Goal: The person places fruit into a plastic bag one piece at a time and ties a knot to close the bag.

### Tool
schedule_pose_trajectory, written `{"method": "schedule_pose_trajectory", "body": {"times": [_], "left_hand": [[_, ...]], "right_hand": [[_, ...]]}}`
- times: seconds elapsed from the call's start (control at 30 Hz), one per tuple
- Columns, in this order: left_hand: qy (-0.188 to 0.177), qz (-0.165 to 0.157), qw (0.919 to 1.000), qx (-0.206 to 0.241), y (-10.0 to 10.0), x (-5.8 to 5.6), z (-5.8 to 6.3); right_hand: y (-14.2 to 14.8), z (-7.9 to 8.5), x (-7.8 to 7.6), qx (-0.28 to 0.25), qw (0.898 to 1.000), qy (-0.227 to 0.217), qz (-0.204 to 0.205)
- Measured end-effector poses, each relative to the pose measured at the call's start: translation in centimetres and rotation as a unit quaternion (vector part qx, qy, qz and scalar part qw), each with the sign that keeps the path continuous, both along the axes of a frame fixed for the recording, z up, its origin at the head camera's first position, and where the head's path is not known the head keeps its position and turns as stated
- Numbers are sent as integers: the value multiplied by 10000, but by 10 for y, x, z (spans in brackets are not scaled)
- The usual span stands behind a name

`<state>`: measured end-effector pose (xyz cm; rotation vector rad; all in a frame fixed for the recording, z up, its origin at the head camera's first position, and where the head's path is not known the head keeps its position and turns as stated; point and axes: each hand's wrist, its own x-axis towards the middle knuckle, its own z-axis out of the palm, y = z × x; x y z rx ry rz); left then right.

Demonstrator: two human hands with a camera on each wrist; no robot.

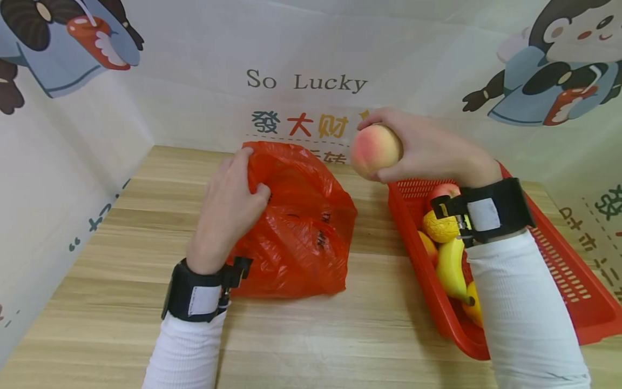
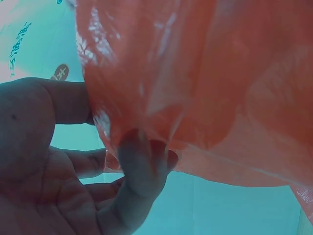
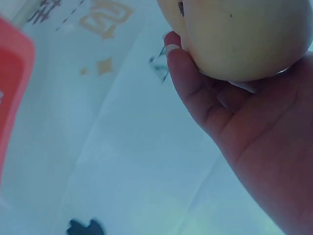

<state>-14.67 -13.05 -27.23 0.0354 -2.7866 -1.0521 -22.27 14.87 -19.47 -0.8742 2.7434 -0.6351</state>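
Observation:
A peach (image 1: 376, 150), pink and pale yellow, is held up in my right hand (image 1: 423, 146), the fingers and thumb curled round its side. In the right wrist view the same peach (image 3: 244, 36) fills the upper right. My left hand (image 1: 230, 202) grips the edge of a red plastic bag (image 1: 301, 237) at its upper left, and the bag's mouth gapes toward the top. The left wrist view shows the thin plastic (image 2: 195, 88) of the bag caught between finger and thumb. The peach is raised to the right of the bag's opening.
A red basket (image 1: 432, 308) stands on the wooden table (image 1: 379, 335) at the right, partly under my right forearm. In it lie a banana (image 1: 451, 270), a wrinkled yellow fruit (image 1: 439, 227), a reddish fruit (image 1: 444, 190) and other fruit. Printed white sheeting (image 1: 194, 65) walls the back and sides.

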Motion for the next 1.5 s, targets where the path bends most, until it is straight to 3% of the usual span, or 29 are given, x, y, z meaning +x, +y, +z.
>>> {"method": "schedule_pose_trajectory", "body": {"times": [0.13, 0.33, 0.47, 0.67, 0.93, 1.2, 1.37, 1.5], "left_hand": [[-19, -18, 10000, -11, 0, 0, 0], [79, -13, 10000, 26, 1, 0, 0], [150, 2, 9998, 97, 4, 1, -1], [192, 34, 9997, 119, 5, 3, 0], [-29, 47, 9991, 414, 5, 3, 3], [-590, 55, 9952, 773, -6, 4, 5], [-762, 56, 9942, 760, -13, 4, 6], [-776, 64, 9943, 726, -14, 4, 6]], "right_hand": [[-22, 0, 3, 121, 9991, 109, 382], [-55, -6, 11, 35, 9943, -333, 1012], [-74, -14, 12, 232, 9894, -208, 1420], [-94, -27, 7, 577, 9861, -154, 1552], [-113, -50, -1, 784, 9781, -934, 1687], [-131, -80, -3, 990, 9671, -1393, 1883], [-141, -98, 1, 924, 9631, -1646, 1919], [-148, -111, 5, 695, 9595, -1592, 2217]]}}
